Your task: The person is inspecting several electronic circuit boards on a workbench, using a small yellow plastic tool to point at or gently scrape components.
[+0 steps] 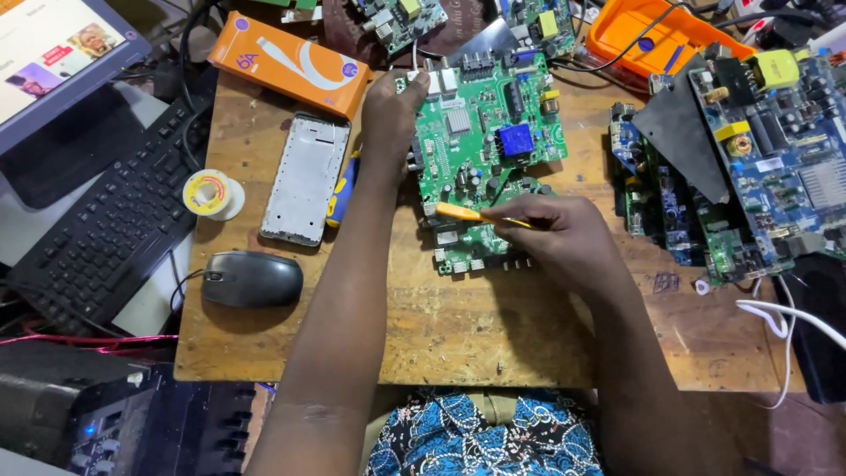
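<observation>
Circuit board: green circuit board [480, 150] lies flat on the wooden counter [441, 326], mid-frame, just right of the phone frame [307, 176].
Build: you can judge it stiff, thin and light; studded with a blue block component [515, 139], a small silver heat sink [458, 121] and connectors along the near edge.
Fragility: likely delicate on the populated face; the soldered parts would not take side load well.
Where to hold: bare edges and corners look the safest; your left hand already uses the far-left corner.
Left hand: your left hand [394, 110] rests on the board's upper-left corner, fingers curled down over the edge, pressing it to the counter.
Right hand: your right hand [564, 234] is closed round a yellow-handled tool [471, 213], pinched between thumb and fingers.
Tool tip: the yellow end lies over the board's lower-left part; you cannot tell whether it touches a component.
Nearby, left: solder spool [211, 194], black mouse [252, 278], black keyboard [110, 234], orange box [291, 63].
Nearby, right: a stack of blue boards [775, 150], apart from the green one.
</observation>
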